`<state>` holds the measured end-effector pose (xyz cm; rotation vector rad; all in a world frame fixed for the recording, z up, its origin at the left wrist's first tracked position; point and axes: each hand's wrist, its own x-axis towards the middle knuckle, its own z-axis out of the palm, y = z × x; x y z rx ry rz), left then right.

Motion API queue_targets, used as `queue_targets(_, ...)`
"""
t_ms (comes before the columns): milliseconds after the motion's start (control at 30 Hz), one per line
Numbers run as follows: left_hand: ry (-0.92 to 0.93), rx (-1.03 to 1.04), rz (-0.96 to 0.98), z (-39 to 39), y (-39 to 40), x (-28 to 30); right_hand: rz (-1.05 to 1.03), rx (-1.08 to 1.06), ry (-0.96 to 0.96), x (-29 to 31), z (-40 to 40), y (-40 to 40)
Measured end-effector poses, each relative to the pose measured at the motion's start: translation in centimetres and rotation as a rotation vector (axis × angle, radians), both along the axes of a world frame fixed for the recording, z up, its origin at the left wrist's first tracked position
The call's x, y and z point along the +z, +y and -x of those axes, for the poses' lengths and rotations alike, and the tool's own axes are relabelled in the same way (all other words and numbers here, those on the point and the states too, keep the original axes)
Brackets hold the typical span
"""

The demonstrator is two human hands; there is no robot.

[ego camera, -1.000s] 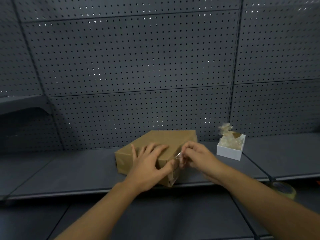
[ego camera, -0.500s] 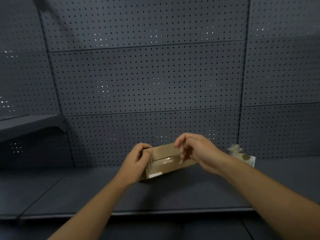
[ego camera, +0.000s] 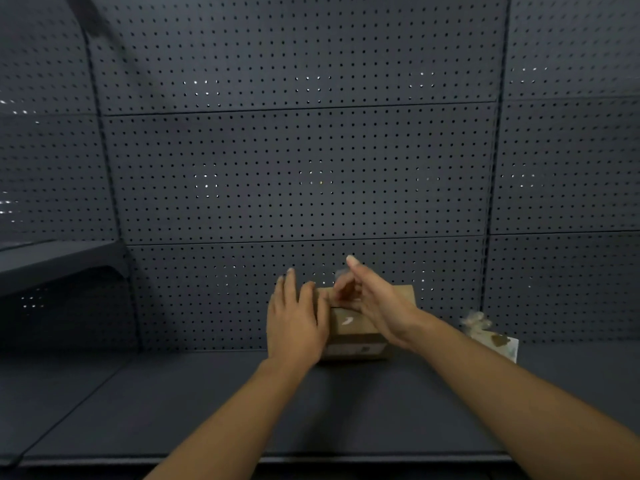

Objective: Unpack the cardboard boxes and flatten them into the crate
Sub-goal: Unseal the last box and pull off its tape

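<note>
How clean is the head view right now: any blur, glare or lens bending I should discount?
Head view: dim, even light; right hand motion-blurred over the small brown cardboard box, left hand sharper; bright specks through the dark grey perforated back panel; wide-angle bending curves the panel seams near the edges.

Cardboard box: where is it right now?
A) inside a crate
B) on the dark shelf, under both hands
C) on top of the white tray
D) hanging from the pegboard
B: the cardboard box stands on the dark shelf, left hand flat on it, right hand at its top edge.
</note>
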<state>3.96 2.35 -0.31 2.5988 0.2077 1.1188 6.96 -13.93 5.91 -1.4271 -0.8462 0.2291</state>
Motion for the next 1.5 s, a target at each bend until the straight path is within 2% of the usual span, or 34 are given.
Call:
queue_targets(133,-0.011,0.027,-0.15,-2.7,-0.1,1.4,0.027,-0.205,-0.071,1.1,-2.2,0.2)
queue_targets(267,0.106,0.055,-0.127,-4.5,-0.3,3.4,0.218,-0.267,-0.306,2.6,-4.0,0.8)
queue_targets(400,0.149,-0.024,-0.078,-5.9,0.7,4.4,0.276,-0.375,-0.294,3.0,-7.6,1.2)
queue_targets(533,0.179,-0.031,-0.093,-6.6,1.2,4.8,0.118,-0.258,-0.068,2.6,-10.4,0.5)
queue_targets(700,0.187,-0.017,-0.088,-7.4,1.3,4.9,-0.08,-0.209,0.011,2.0,-11.7,0.0)
queue_targets(900,0.193,-0.019,-0.08,-7.3,1.1,4.9,-0.355,-0.041,0.193,2.1,-11.3,-0.4)
queue_targets(1033,0.24,-0.007,-0.104,-7.2,1.1,5.0,-0.402,-0.126,0.251,2.1,-10.8,-0.6)
queue_targets(1200,0.323,0.012,-0.114,-7.0,0.8,5.4,-0.457,-0.159,0.204,1.8,-10.1,-1.0)
queue_targets(1300,0.353,0.03,-0.121,-6.7,0.4,5.6,-0.364,-0.341,0.083,1.6,-9.3,-0.7)
queue_targets(1400,0.371,0.04,-0.128,-6.5,0.3,5.8,-0.056,-0.61,-0.193,1.3,-8.3,-0.6)
queue_targets(1500,0.404,0.043,-0.135,-6.5,0.3,5.8,0.168,-0.699,-0.278,2.2,-7.6,-0.8)
